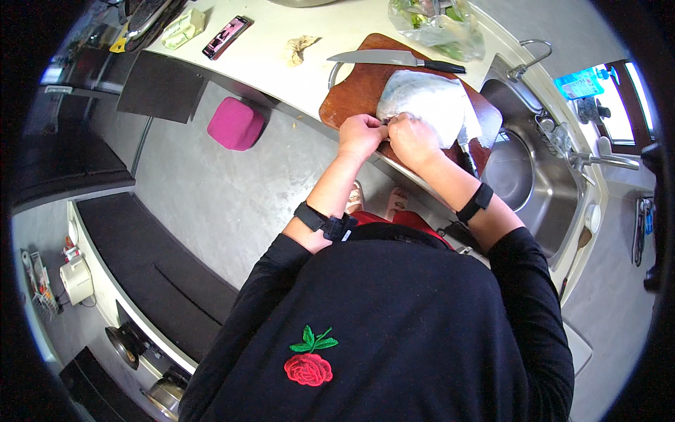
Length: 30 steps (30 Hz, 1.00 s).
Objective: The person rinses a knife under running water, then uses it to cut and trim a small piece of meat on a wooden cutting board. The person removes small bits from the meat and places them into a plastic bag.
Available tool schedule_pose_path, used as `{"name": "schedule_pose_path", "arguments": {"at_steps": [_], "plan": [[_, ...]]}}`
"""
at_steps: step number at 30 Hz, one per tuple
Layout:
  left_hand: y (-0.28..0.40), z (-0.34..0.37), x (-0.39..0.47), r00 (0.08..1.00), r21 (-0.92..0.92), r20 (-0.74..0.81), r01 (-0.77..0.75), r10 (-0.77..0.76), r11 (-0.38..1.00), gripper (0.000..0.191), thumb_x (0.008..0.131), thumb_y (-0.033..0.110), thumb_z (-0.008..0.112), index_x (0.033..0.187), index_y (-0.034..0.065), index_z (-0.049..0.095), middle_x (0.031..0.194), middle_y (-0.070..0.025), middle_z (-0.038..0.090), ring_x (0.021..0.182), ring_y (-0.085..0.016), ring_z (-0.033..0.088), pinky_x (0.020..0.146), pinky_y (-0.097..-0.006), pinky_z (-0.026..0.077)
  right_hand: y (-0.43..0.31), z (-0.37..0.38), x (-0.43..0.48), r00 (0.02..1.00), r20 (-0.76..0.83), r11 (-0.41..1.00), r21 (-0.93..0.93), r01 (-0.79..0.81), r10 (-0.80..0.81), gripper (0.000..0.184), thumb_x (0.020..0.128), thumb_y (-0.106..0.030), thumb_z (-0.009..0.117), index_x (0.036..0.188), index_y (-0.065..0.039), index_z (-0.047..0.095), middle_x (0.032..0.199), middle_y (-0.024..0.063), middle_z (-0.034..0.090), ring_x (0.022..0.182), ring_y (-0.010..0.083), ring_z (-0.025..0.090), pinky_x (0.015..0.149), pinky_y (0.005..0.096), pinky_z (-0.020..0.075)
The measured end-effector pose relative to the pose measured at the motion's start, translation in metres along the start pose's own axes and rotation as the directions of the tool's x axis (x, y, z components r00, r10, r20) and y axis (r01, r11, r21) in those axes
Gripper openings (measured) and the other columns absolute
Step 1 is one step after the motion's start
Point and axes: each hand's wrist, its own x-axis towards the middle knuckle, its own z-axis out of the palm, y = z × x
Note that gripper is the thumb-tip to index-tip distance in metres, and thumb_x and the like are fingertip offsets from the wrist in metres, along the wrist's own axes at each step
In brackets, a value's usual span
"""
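A large, flat, pale thing with a bluish-grey sheen, which looks like a fish, lies on the brown wooden cutting board. At its near left edge, my left hand pinches a small dark bit between thumb and fingers. My right hand is curled against the same edge, its fingertips meeting the left ones; what they grip is mostly hidden. Across the board's far side rests a chef's knife, its blade pointing left. A black-handled utensil lies to the right of my right hand, partly under the pale thing.
A steel sink with a faucet adjoins the board on the right. Behind stands a clear plastic bag of greens. A crumpled tan scrap, a phone and a pale carton are on the counter. A magenta stool stands on the floor.
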Motion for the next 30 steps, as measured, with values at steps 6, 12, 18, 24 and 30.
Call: {"name": "schedule_pose_path", "arguments": {"at_steps": [6, 12, 18, 24, 30], "plan": [[0.001, 0.008, -0.002, 0.994, 0.058, -0.094, -0.058, 0.063, 0.997, 0.025, 0.072, 0.024, 0.077, 0.076, 0.0009, 0.069, 0.071, -0.0101, 0.069, 0.066, -0.018, 0.066, 0.064, -0.0311, 0.051, -0.002, -0.002, 0.000, 0.993, 0.091, 0.990, 0.113, -0.085, 0.075, 0.017, 0.081, -0.007, 0.054, 0.088, 0.002, 0.068, 0.095, 0.0218, 0.066, 0.085, 0.0331, 0.068, 0.073, 0.0409, 0.0561], [-0.003, 0.006, 0.000, 0.996, 0.032, -0.075, -0.054, 0.056, 0.998, 0.020, 0.075, 0.019, 0.077, 0.075, 0.0009, 0.068, 0.070, -0.0078, 0.069, 0.062, -0.014, 0.063, 0.061, -0.0291, 0.051, -0.002, -0.003, -0.003, 0.982, 0.078, 0.960, 0.209, -0.184, 0.171, 0.019, 0.078, -0.014, 0.062, 0.088, 0.001, 0.067, 0.093, 0.0210, 0.064, 0.088, 0.0375, 0.065, 0.080, 0.0452, 0.0523], [-0.009, 0.007, 0.003, 0.998, -0.038, -0.063, -0.032, 0.029, 0.999, 0.020, 0.075, 0.018, 0.078, 0.076, 0.0005, 0.068, 0.069, -0.0067, 0.068, 0.061, -0.013, 0.063, 0.059, -0.0285, 0.051, -0.002, -0.009, -0.006, 0.975, 0.063, 0.931, 0.292, -0.221, 0.212, 0.018, 0.078, -0.015, 0.063, 0.087, 0.000, 0.068, 0.093, 0.0224, 0.064, 0.087, 0.0381, 0.065, 0.079, 0.0458, 0.0522], [-0.006, 0.002, 0.002, 0.992, 0.076, -0.073, -0.095, 0.101, 0.993, 0.020, 0.075, 0.019, 0.077, 0.076, 0.0001, 0.069, 0.070, -0.0089, 0.069, 0.060, -0.014, 0.063, 0.059, -0.0297, 0.051, 0.005, -0.017, 0.007, 0.991, 0.134, 0.991, 0.130, -0.026, 0.009, 0.019, 0.082, -0.013, 0.059, 0.092, 0.001, 0.068, 0.099, 0.0221, 0.064, 0.088, 0.0371, 0.067, 0.076, 0.0426, 0.0550], [0.002, -0.003, -0.004, 0.999, 0.067, -0.028, -0.034, 0.036, 0.997, 0.019, 0.074, 0.019, 0.076, 0.076, 0.0006, 0.071, 0.069, -0.0115, 0.069, 0.061, -0.018, 0.064, 0.061, -0.0317, 0.051, 0.009, -0.015, 0.017, 0.983, 0.165, 0.996, -0.028, 0.087, -0.081, 0.018, 0.083, -0.010, 0.056, 0.087, 0.000, 0.070, 0.098, 0.0204, 0.065, 0.087, 0.0330, 0.069, 0.072, 0.0417, 0.0569]]}}
